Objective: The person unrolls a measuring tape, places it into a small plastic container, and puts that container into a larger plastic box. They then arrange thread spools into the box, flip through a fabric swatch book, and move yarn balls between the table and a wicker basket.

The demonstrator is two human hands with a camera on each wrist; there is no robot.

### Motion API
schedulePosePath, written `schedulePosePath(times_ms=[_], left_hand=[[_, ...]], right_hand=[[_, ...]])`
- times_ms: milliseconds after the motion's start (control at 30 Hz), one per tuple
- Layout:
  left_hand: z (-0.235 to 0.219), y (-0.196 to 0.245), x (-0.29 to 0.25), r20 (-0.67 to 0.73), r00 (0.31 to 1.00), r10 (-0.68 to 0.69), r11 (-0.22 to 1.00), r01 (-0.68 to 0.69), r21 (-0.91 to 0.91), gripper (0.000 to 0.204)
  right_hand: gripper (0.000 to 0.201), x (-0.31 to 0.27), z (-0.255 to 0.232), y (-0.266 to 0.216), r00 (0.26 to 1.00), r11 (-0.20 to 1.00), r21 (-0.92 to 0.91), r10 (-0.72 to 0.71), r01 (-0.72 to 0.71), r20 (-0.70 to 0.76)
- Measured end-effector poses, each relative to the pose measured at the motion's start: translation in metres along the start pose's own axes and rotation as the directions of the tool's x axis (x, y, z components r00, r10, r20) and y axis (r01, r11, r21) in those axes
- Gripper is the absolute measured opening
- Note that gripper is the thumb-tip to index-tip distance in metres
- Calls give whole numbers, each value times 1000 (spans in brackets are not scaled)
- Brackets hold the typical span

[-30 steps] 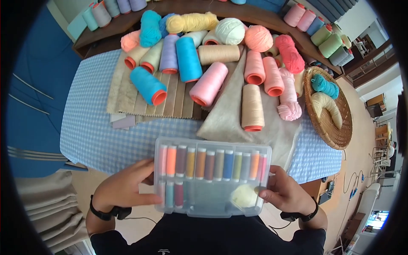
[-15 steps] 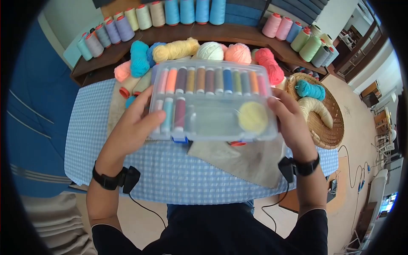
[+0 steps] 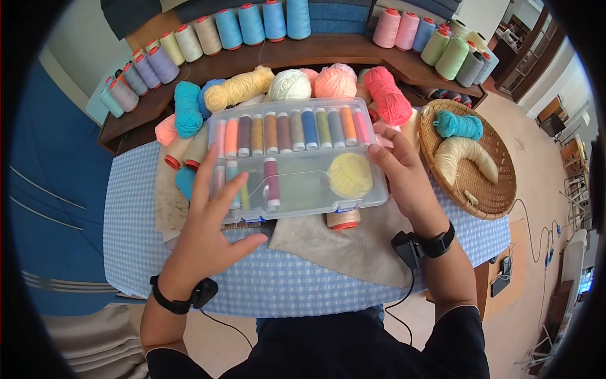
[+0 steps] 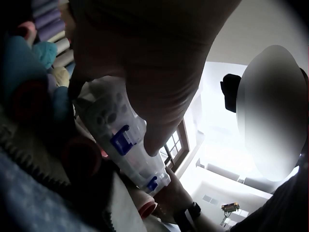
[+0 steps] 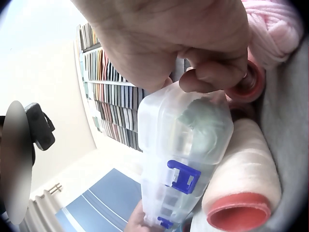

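A clear plastic case with blue latches lies over the cones and yarn, its lid facing up. Under the lid stands a row of small thread spools in many colours. Below them are a maroon spool and a round yellow item. My right hand grips the case's right side, thumb near the top edge and fingers curled at the corner. At the left end, my left hand has its fingers spread straight along the lid, the thumb stretched away from the case.
Yarn skeins and balls crowd behind the case, and a beige cone pokes out in front. A wicker basket with two skeins stands at right. Thread cones line the brown shelf. A blue checked cloth covers the table.
The case has moved from near my body forward over the yarn. My left hand has loosened from its left side and spread its fingers; the maroon spool has shifted inside. The head view has tilted up.
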State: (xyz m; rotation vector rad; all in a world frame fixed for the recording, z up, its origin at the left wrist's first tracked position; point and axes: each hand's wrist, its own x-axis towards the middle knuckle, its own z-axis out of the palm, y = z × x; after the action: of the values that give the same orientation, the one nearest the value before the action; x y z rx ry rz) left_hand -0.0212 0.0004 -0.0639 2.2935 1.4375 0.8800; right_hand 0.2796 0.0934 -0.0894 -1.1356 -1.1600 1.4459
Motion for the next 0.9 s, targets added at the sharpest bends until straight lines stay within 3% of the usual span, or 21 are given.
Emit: schedulePosePath(times_ms=[67,167,367,800,900], left_hand=[[7,2,-2,-29,996,83,949,-70,307,82],[13,5,-1,-10,993,115,919,-102,381,79],[23,7,-2,-21,988,151,800,-109,590,77],[22,8,-7,-14,978,206,788,-158,595,76],[26,11,-10,9,972,233,729,-180,661,75]], right_hand=[[43,3,-5,8,988,989,5,-150,150,42],[42,9,-13,14,978,983,-45,-174,180,113],[40,5,-8,11,980,984,-17,-177,179,89],[42,4,-9,16,977,978,-62,-191,197,95],[43,7,-14,23,972,970,-101,-213,222,96]])
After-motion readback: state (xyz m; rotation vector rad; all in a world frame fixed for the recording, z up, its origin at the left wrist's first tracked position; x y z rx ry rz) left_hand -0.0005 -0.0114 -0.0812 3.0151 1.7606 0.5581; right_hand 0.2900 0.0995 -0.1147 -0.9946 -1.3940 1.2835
